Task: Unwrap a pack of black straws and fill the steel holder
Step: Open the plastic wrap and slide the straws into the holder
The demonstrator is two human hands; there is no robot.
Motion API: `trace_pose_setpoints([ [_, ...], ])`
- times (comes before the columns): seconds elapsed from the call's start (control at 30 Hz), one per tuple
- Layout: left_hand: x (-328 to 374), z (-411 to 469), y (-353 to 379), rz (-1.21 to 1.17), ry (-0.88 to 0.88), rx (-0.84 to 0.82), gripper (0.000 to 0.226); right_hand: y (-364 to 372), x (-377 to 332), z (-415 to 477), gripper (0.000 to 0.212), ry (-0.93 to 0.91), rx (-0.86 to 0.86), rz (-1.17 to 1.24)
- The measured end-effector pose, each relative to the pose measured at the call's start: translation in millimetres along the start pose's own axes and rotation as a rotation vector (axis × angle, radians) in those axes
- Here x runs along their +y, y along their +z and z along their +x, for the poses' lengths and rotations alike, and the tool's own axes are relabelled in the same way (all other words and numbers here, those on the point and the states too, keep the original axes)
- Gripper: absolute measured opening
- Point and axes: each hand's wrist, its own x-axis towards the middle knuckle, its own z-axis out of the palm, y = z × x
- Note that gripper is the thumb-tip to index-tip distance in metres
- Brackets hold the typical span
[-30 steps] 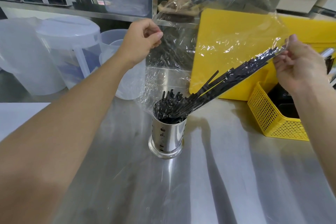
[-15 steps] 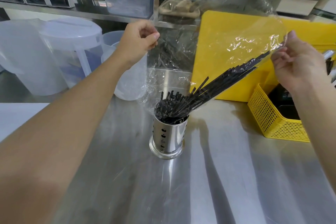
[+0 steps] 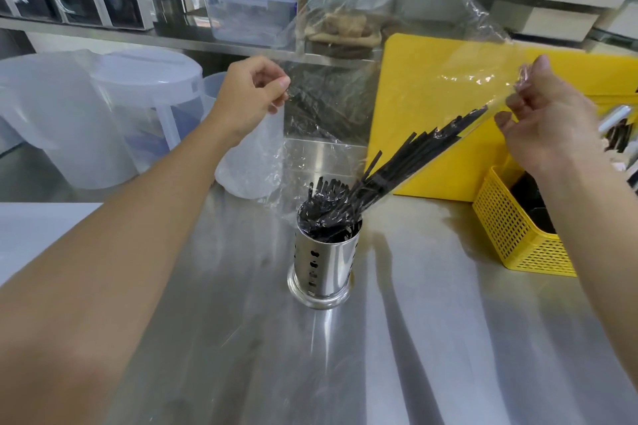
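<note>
Black straws (image 3: 407, 162) slant inside the clear wrapper (image 3: 397, 55), lower ends in the steel holder (image 3: 324, 262) on the tabletop (image 3: 431, 338), seemingly sunk deeper than before; my left hand (image 3: 250, 93) and right hand (image 3: 549, 117) pinch the wrapper's corners.

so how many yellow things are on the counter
2: a yellow cutting board leaning upright at the back behind the clear wrap, and a yellow mesh basket at the right edge, partly behind the right forearm.

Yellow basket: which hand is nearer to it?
Right. The right hand is just above the yellow basket, pinching the clear wrap. The left hand is far across, past the steel holder, pinching the wrap's other edge.
</note>
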Motion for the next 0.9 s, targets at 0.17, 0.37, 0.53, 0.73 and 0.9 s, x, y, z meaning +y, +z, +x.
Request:
trace_pose_setpoints([
  [0.17, -1.3, -1.9, -4.1, 0.011, -0.039, 0.029, 0.003, 4.4, 1.2, -8.9, 0.022, -0.025, -0.121, -0.159],
  [0.37, 3.8, -3.3, -8.3, -0.001, -0.029, 0.026, 0.020, 2.7, 13.6, -16.3, 0.012, -0.018, -0.362, -0.229],
  [0.53, 9.7, -5.0, -12.8, -0.017, -0.026, 0.021, 0.021, 12.9, 15.3, -21.5, 0.020, -0.023, -0.252, -0.227],
  [0.73, 12.5, -5.0, -19.6, -0.012, -0.031, 0.041, 0.024, 24.9, 6.1, -25.2, 0.020, -0.054, -0.207, -0.199],
  [0.9, 13.5, -4.2, -27.6, 0.004, -0.038, 0.051, 0.021, 32.8, 1.7, -26.8, 0.019, -0.081, -0.229, -0.229],
])
